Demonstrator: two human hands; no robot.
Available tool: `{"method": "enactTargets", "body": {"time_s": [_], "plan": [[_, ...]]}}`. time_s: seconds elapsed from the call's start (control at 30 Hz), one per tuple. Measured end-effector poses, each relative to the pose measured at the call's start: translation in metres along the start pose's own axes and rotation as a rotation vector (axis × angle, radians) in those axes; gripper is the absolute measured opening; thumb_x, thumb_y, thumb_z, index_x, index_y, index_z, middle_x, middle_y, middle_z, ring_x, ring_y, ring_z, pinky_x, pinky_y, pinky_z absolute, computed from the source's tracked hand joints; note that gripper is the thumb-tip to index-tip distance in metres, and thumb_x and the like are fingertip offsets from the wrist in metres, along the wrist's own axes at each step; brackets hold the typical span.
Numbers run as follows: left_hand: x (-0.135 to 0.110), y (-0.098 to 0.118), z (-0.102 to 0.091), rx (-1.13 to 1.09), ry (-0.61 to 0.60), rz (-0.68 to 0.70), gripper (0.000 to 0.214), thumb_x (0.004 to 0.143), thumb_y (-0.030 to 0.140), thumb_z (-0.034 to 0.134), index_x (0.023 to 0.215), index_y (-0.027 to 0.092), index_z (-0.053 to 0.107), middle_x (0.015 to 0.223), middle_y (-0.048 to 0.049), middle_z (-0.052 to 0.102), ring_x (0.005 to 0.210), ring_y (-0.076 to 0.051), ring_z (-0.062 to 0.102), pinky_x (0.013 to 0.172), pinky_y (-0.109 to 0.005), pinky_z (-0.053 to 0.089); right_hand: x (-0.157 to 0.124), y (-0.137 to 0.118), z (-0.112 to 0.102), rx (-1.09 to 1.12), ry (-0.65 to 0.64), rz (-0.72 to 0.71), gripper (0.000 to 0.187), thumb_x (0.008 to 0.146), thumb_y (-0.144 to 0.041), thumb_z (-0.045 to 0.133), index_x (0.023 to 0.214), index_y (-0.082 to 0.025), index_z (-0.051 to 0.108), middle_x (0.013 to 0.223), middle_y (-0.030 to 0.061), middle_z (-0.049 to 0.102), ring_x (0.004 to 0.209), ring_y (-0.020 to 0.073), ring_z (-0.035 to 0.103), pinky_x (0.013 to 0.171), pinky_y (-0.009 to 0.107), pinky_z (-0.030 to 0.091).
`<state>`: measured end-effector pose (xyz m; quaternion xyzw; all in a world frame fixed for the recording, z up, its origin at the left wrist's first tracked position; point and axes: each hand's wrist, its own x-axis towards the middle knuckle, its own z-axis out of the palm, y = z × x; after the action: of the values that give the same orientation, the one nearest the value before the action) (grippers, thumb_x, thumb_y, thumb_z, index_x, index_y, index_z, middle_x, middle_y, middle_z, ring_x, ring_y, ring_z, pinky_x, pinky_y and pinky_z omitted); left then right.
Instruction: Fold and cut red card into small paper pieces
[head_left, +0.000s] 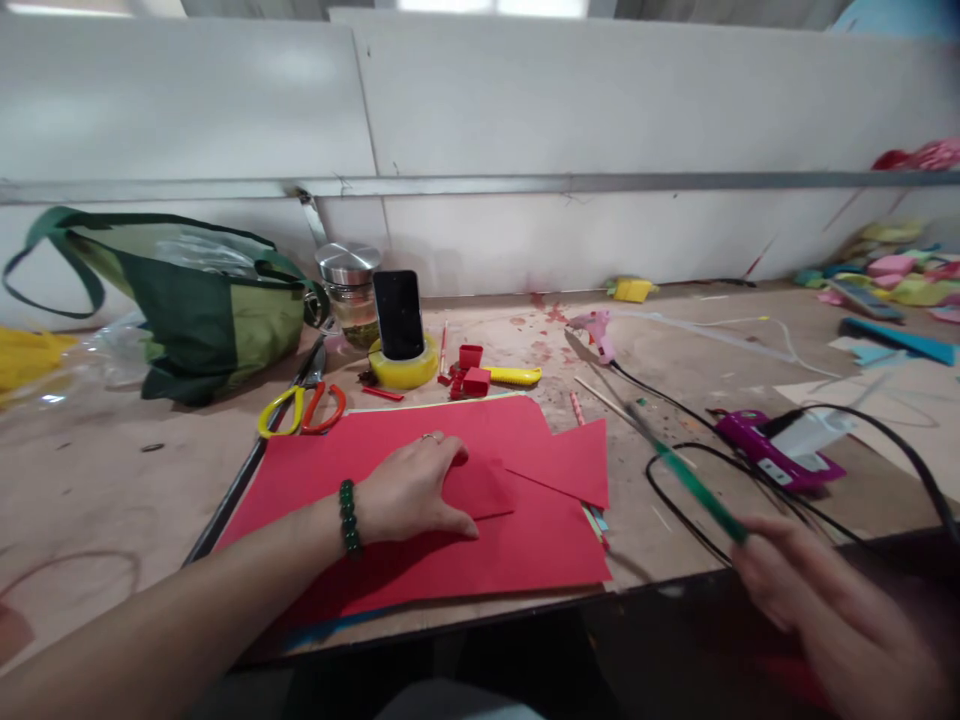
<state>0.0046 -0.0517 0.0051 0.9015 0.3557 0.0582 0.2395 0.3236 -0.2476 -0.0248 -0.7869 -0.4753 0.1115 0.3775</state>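
Note:
My left hand (416, 490), with a green bead bracelet (349, 516) at the wrist, rests on red paper. Its thumb and fingers are apart over a smaller red paper piece (487, 492), partly hidden by the hand. Beneath lie large red sheets (525, 565), and a loose red offcut (577, 455) is at their right side. My right hand (817, 610) is closed around a long green-handled tool (697, 490) with a thin grey tip, held off the table's right front edge. Motion smears the tool, so its exact kind does not show.
Scissors (319, 408), a yellow tape roll (412, 372) with a phone (399, 314) leaning above it, a glass jar (351, 300) and a yellow cutter (516, 376) stand behind the paper. A green bag (202, 320) is left. Cables run from a pink glue gun (598, 335) and purple power strip (776, 450).

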Motion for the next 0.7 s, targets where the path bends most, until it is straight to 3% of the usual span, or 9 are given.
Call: {"method": "enactTargets", "body": {"time_s": [0.13, 0.23, 0.33, 0.43, 0.6, 0.7], "plan": [[-0.001, 0.001, 0.000, -0.074, -0.026, -0.016, 0.067, 0.059, 0.055, 0.075, 0.110, 0.017, 0.052, 0.108, -0.0105, 0.060, 0.097, -0.029, 0.056, 0.083, -0.042, 0.045, 0.005, -0.052, 0.027, 0.065, -0.171, -0.122, 0.027, 0.081, -0.048, 0.049, 0.084, -0.023, 0.059, 0.079, 0.0023, 0.065, 0.078, 0.0221, 0.063, 0.068, 0.029, 0.052], [-0.004, 0.000, -0.001, -0.128, -0.045, 0.008, 0.061, 0.064, 0.055, 0.072, 0.109, 0.018, 0.052, 0.104, -0.0085, 0.062, 0.092, -0.026, 0.057, 0.081, -0.039, 0.045, 0.011, -0.064, 0.038, 0.052, -0.329, -0.141, 0.029, 0.088, -0.046, 0.043, 0.081, -0.022, 0.059, 0.074, 0.0004, 0.062, 0.072, 0.0187, 0.060, 0.063, 0.026, 0.049], [-0.007, 0.000, 0.000, -0.212, -0.041, 0.067, 0.041, 0.081, 0.049, 0.059, 0.108, 0.018, 0.053, 0.102, -0.0062, 0.064, 0.089, -0.022, 0.058, 0.080, -0.035, 0.045, 0.012, -0.065, 0.040, 0.057, -0.419, -0.109, 0.033, 0.091, -0.046, 0.040, 0.079, -0.022, 0.059, 0.072, 0.0003, 0.060, 0.070, 0.0172, 0.057, 0.059, 0.023, 0.047], [-0.008, 0.003, 0.006, -0.260, -0.036, 0.130, 0.026, 0.088, 0.037, 0.052, 0.106, 0.019, 0.055, 0.102, -0.0045, 0.065, 0.091, -0.019, 0.058, 0.083, -0.033, 0.044, 0.009, -0.063, 0.035, 0.060, -0.414, -0.115, 0.033, 0.089, -0.046, 0.043, 0.073, -0.021, 0.059, 0.068, -0.0001, 0.059, 0.068, 0.0166, 0.056, 0.059, 0.023, 0.046], [-0.002, 0.017, 0.017, -0.379, -0.040, 0.194, 0.030, 0.086, 0.033, 0.056, 0.113, 0.020, 0.052, 0.110, -0.0040, 0.063, 0.096, -0.018, 0.057, 0.086, -0.031, 0.045, -0.003, -0.054, 0.022, 0.044, -0.352, -0.037, 0.027, 0.077, -0.048, 0.061, 0.074, -0.021, 0.061, 0.069, -0.0004, 0.063, 0.068, 0.0177, 0.059, 0.060, 0.023, 0.047], [0.001, 0.022, 0.019, -0.357, -0.025, 0.204, 0.030, 0.085, 0.032, 0.057, 0.112, 0.019, 0.053, 0.107, -0.0043, 0.064, 0.092, -0.018, 0.058, 0.084, -0.032, 0.045, -0.013, -0.046, 0.017, 0.073, -0.359, 0.001, 0.026, 0.079, -0.047, 0.059, 0.080, -0.021, 0.065, 0.072, 0.0003, 0.066, 0.068, 0.0182, 0.062, 0.061, 0.024, 0.048]]}}
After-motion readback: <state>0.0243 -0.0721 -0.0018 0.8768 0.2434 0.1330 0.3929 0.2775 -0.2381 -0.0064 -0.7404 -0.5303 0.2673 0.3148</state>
